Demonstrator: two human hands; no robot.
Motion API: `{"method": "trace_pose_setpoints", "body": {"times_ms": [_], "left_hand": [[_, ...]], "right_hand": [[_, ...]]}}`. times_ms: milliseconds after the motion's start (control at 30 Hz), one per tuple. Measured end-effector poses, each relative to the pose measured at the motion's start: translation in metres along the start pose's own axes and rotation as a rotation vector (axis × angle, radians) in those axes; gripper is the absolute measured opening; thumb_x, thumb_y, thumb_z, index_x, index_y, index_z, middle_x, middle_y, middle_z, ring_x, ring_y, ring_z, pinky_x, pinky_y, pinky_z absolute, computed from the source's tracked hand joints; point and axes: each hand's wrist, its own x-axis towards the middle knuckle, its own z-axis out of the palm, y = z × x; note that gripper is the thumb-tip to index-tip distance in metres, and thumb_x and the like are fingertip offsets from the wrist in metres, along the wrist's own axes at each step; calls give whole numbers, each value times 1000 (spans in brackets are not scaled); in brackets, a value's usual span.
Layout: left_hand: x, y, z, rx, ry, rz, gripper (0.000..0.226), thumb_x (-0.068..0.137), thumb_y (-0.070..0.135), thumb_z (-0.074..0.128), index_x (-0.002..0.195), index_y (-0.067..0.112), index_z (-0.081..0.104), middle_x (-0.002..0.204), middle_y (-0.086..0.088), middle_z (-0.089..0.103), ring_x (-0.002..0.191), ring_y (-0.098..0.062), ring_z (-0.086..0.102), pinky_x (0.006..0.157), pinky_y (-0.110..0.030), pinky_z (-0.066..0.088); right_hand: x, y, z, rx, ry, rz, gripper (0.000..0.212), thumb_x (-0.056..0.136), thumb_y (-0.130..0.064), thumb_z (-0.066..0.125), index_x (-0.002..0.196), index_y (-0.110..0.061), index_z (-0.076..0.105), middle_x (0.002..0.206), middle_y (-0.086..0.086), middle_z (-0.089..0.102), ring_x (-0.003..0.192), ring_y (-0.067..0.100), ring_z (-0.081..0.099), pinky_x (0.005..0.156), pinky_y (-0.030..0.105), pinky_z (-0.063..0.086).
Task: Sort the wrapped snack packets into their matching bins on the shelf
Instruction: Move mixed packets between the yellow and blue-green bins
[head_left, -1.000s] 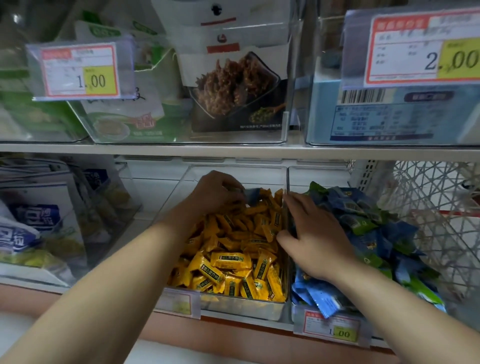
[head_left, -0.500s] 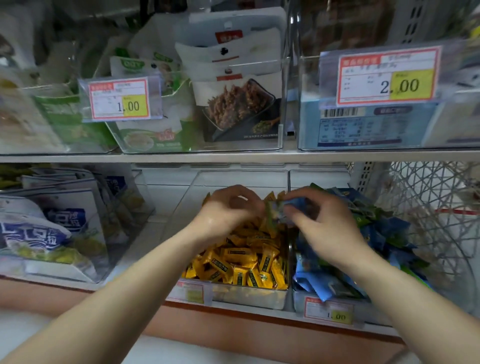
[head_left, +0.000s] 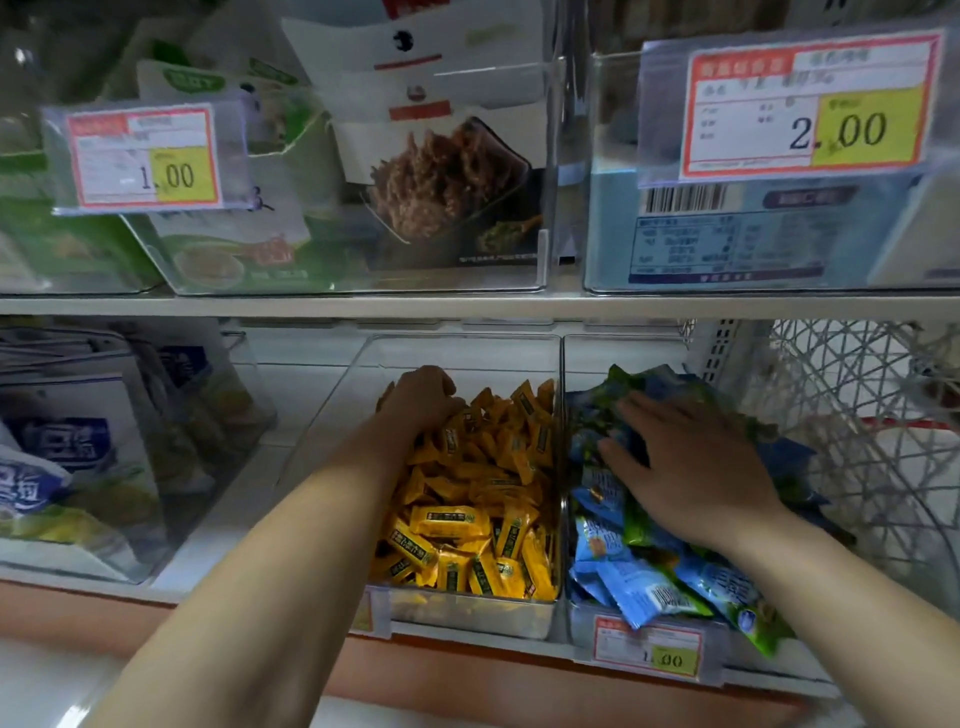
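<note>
Small yellow snack packets (head_left: 467, 519) fill a clear bin (head_left: 467, 616) in the middle of the lower shelf. Next to it on the right, a second clear bin (head_left: 582, 618) is heaped with blue and green packets (head_left: 639, 587). My left hand (head_left: 421, 400) reaches to the back of the yellow bin with its fingers curled down into the packets; the fingertips are hidden, so a grip cannot be made out. My right hand (head_left: 685, 467) lies flat with spread fingers on top of the blue and green heap.
A white wire basket (head_left: 857, 415) stands right of the blue bin. Large blue-and-white bags (head_left: 62, 457) sit in a clear bin at the left. The upper shelf board (head_left: 467, 306) hangs close above, carrying clear bins with price tags (head_left: 810, 104).
My hands met over the divider, where a blue packet passed from left to right. Now they are apart: the right rests on the blue heap, the left is back in the yellow bin.
</note>
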Motion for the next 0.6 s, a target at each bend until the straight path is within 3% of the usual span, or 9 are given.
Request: {"method": "trace_pose_setpoints", "body": {"times_ms": [200, 267, 367, 467, 600], "left_hand": [[2, -4, -1, 100, -73, -71, 52, 94, 46, 61, 109, -3, 67, 109, -18, 68, 103, -30, 64, 91, -40, 53], [0, -5, -2, 130, -82, -48, 48, 94, 45, 61, 110, 1, 68, 112, -14, 67, 106, -29, 63, 91, -37, 52], [0, -7, -4, 153, -59, -17, 28, 93, 29, 66, 113, 9, 69, 120, -11, 64, 115, -28, 58, 95, -37, 51], [-3, -10, -4, 96, -7, 7, 19, 89, 16, 69, 107, 11, 71, 116, -10, 67, 106, -23, 62, 87, -31, 52], [-12, -7, -11, -38, 58, 30, 27, 87, 27, 73, 112, 16, 69, 110, -2, 66, 97, -20, 63, 84, -35, 55]], "right_hand": [[-3, -4, 1, 7, -3, -3, 69, 97, -65, 21, 156, -30, 23, 164, -12, 16, 149, 21, 16, 118, 42, 17], [-4, -3, 1, 20, 0, -6, 68, 97, -65, 22, 156, -30, 22, 164, -12, 16, 148, 21, 16, 118, 41, 18], [-4, -2, 1, 21, 4, -13, 68, 97, -65, 21, 156, -31, 21, 164, -12, 15, 149, 21, 15, 118, 42, 17], [-5, -2, 1, 20, 7, -15, 69, 97, -65, 22, 156, -30, 21, 164, -12, 15, 149, 21, 15, 118, 43, 17], [-6, -7, 0, 16, 68, -22, 65, 97, -62, 28, 153, -28, 28, 162, -9, 20, 147, 23, 18, 117, 42, 19]]}}
